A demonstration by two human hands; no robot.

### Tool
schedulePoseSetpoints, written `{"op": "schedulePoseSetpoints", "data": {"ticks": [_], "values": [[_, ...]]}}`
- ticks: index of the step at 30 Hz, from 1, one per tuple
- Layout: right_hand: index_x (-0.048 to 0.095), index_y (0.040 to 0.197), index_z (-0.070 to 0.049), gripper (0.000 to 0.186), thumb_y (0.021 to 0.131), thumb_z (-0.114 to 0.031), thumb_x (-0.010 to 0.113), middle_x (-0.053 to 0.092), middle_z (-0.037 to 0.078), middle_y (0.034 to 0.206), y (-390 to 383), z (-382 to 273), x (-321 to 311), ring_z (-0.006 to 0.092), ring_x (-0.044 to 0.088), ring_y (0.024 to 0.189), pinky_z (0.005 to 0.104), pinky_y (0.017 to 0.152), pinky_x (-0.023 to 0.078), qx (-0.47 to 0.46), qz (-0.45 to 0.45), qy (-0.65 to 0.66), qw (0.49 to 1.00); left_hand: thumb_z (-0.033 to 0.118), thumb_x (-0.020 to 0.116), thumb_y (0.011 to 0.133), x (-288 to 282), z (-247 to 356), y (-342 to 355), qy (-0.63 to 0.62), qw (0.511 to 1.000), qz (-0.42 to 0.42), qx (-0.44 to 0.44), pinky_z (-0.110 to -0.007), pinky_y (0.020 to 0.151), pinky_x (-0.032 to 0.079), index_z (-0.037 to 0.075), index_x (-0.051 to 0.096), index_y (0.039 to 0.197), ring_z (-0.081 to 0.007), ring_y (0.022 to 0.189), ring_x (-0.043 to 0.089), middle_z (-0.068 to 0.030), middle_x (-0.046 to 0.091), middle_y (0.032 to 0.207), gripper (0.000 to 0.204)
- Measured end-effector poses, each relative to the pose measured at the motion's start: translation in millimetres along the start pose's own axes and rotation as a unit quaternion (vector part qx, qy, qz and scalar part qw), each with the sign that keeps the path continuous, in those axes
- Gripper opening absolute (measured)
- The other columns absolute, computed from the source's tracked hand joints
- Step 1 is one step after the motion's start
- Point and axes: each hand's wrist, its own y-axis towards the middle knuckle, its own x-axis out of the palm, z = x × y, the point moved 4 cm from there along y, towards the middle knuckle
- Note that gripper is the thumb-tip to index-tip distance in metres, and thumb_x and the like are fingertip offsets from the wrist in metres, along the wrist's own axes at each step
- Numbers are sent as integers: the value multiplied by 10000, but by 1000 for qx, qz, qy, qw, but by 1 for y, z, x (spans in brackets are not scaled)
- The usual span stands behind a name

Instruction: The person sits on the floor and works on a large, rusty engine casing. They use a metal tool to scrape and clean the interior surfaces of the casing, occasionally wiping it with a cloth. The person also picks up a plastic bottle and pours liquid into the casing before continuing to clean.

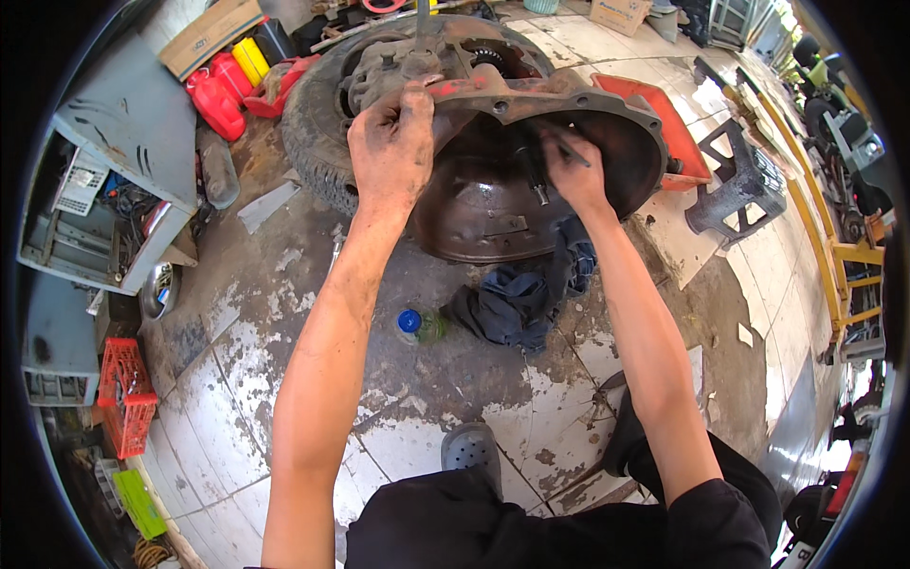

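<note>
In front of me a greasy gearbox [398,62] rests on a tire [318,142], its wide bell housing [474,204] turned toward me. My left hand [391,142] is closed on the housing's left rim, fingers curled and smeared with grease. My right hand [576,171] reaches inside the bell with bent fingers; a thin dark piece shows at them, too blurred to name. Beside those fingers a dark shaft [533,175] with a bright metal tip points toward me. A dark blue rag [517,303] lies on the floor below the bell, partly against it.
A blue-capped bottle [409,322] stands near the rag. Behind the bell's right side is a red tray [678,128], then a black metal stand [744,185]. Grey cabinets [123,133] and a red crate [125,394] line the left. Red jugs [218,95] stand at the back left.
</note>
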Motion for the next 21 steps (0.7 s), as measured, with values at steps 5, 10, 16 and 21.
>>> {"op": "schedulePoseSetpoints", "data": {"ticks": [5, 10, 16, 21], "values": [[739, 1035, -30, 185, 868, -51, 664, 731, 167, 1000, -6, -15, -3, 294, 712, 945, 363, 824, 562, -28, -19, 1, 999, 478, 492, 997, -9, -8, -1, 17, 999, 23, 40, -304, 556, 315, -52, 689, 980, -90, 600, 378, 34, 408, 610, 567], [718, 1049, -27, 212, 840, -55, 694, 716, 160, 1029, 19, -20, -4, 346, 687, 881, 397, 823, 555, -170, -50, -47, 983, 399, 542, 990, -7, -5, -1, 34, 997, 29, 70, -293, 604, 403, -40, 712, 998, -111, 616, 471, 0, 523, 637, 470], [700, 1083, -42, 248, 836, -61, 692, 708, 167, 1025, 13, -30, 19, 363, 671, 944, 410, 839, 545, -170, -9, -11, 985, 231, 580, 971, -10, 2, -6, 146, 928, 105, 327, -367, 830, 480, 26, 692, 1066, -252, 921, 635, -97, 683, 998, 252], [704, 1070, -30, 212, 872, -52, 631, 703, 187, 1017, 7, 6, -12, 379, 671, 946, 413, 840, 544, -136, 1, -19, 991, 267, 695, 889, 29, 26, -81, 278, 829, -147, 462, -462, 946, 446, 59, 638, 1156, -272, 1114, 592, -102, 624, 1173, 344]]}}
